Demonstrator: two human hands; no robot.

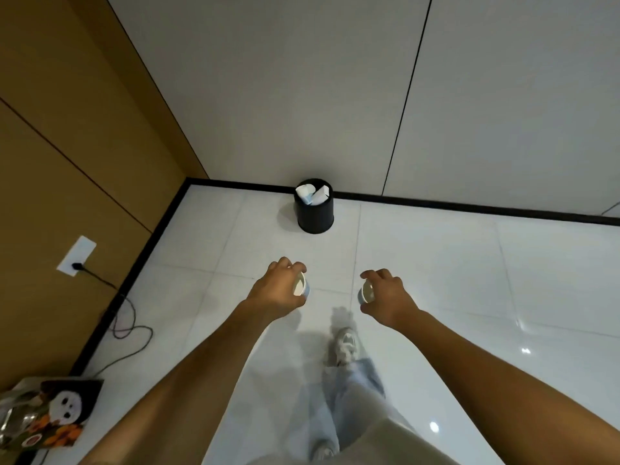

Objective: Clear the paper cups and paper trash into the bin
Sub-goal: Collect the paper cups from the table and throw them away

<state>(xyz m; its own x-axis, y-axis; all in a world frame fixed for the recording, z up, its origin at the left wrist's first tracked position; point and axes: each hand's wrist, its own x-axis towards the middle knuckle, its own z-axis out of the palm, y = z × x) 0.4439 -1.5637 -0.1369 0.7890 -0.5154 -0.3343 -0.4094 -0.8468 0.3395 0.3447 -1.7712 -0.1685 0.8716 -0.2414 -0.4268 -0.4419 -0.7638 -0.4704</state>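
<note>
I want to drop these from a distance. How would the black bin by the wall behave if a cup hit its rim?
The black bin looks small and probably light, so it might slide on the glossy tile floor. It stands near the baseboard, which could stop it. White paper already reaches its rim, so a cup may bounce out.

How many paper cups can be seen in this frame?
4: one in the left hand, one in the right hand, and two white ones sticking out of the black bin. More may lie hidden deeper inside.
</note>
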